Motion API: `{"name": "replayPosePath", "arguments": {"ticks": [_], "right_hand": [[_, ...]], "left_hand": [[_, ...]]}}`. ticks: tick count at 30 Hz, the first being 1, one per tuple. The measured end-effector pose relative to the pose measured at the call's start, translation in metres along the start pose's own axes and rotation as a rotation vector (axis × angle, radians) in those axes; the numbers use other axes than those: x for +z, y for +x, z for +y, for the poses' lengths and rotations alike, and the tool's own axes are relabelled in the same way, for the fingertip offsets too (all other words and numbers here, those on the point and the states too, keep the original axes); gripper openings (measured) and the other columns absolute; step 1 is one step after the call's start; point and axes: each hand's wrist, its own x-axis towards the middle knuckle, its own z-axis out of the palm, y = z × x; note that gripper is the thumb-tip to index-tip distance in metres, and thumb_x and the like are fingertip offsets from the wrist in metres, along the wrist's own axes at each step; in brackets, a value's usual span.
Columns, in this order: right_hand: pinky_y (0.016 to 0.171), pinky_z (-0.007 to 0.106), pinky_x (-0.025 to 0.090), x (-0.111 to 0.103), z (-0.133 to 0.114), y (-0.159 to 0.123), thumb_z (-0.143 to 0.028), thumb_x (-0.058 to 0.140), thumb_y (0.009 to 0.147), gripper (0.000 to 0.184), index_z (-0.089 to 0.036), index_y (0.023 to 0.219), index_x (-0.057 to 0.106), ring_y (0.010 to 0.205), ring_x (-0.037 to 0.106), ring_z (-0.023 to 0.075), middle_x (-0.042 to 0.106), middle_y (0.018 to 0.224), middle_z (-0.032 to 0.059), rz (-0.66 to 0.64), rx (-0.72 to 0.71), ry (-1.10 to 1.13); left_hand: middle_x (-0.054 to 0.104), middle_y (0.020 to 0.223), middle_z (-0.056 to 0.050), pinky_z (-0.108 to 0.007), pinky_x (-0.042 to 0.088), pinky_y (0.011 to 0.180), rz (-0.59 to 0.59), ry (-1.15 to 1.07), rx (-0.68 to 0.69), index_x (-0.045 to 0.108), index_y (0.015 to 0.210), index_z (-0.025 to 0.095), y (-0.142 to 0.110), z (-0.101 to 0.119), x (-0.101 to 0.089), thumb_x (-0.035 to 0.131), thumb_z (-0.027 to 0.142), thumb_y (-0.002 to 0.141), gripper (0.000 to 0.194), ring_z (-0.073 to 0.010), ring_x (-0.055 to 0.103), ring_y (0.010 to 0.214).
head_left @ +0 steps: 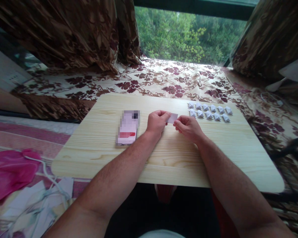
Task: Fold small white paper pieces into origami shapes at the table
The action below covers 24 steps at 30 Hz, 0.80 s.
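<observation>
A small piece of white paper (172, 118) is held up between my two hands over the wooden table (173, 155). My left hand (158, 123) pinches its left edge between thumb and fingers. At the lower right corner, the thumb and fingers of my right hand (188, 127) are closed on the same paper. To the right of my hands, several small folded white paper shapes (209, 115) stand in two rows on the table. They look pointed and star-like.
A phone (127, 127), its screen blurred out, lies left of my hands. Beyond the table is a ledge with a floral cloth (175, 79). White papers (43, 205), a cable (46, 168) and a pink cloth (12, 173) lie on the bed at left.
</observation>
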Motion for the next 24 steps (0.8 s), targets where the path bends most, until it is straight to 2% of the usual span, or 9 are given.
{"name": "replayPosePath", "arguments": {"ticks": [4,11,18,24], "right_hand": [[0.047,0.022,0.035,-0.0012,-0.0015,0.0000,-0.038,0.062,0.082,0.025,-0.016,0.070,0.065,0.049,0.049,0.0096,0.060,0.057,-0.0005,0.024,-0.024,-0.034],[0.046,0.023,0.035,-0.0023,-0.0050,-0.0015,-0.042,0.064,0.082,0.030,-0.015,0.069,0.067,0.047,0.048,0.0090,0.061,0.056,0.0005,0.013,0.022,0.126],[0.046,0.023,0.035,-0.0045,-0.0004,-0.0011,-0.038,0.064,0.083,0.029,-0.015,0.067,0.068,0.046,0.048,0.0093,0.061,0.055,0.0008,0.045,-0.001,0.099],[0.046,0.024,0.033,-0.0038,-0.0013,-0.0013,-0.040,0.061,0.086,0.038,-0.015,0.057,0.064,0.044,0.046,0.0091,0.057,0.049,0.0005,0.059,-0.013,0.095]], "left_hand": [[0.061,0.062,-0.001,-0.023,0.039,0.051,-0.007,-0.016,-0.004,0.067,0.067,0.014,-0.0007,-0.0001,0.0007,0.076,0.036,0.065,0.024,-0.0101,0.052,0.056],[0.061,0.063,0.000,-0.023,0.040,0.053,-0.050,-0.062,-0.016,0.067,0.068,0.015,-0.0020,0.0027,0.0016,0.077,0.034,0.065,0.022,-0.0096,0.052,0.057],[0.061,0.064,0.000,-0.024,0.041,0.054,-0.067,-0.037,0.001,0.067,0.070,0.014,-0.0047,0.0022,0.0027,0.076,0.035,0.067,0.022,-0.0100,0.052,0.058],[0.061,0.063,-0.001,-0.024,0.041,0.053,-0.101,-0.001,0.024,0.067,0.071,0.014,-0.0072,0.0038,0.0032,0.074,0.037,0.070,0.024,-0.0104,0.053,0.058]]}}
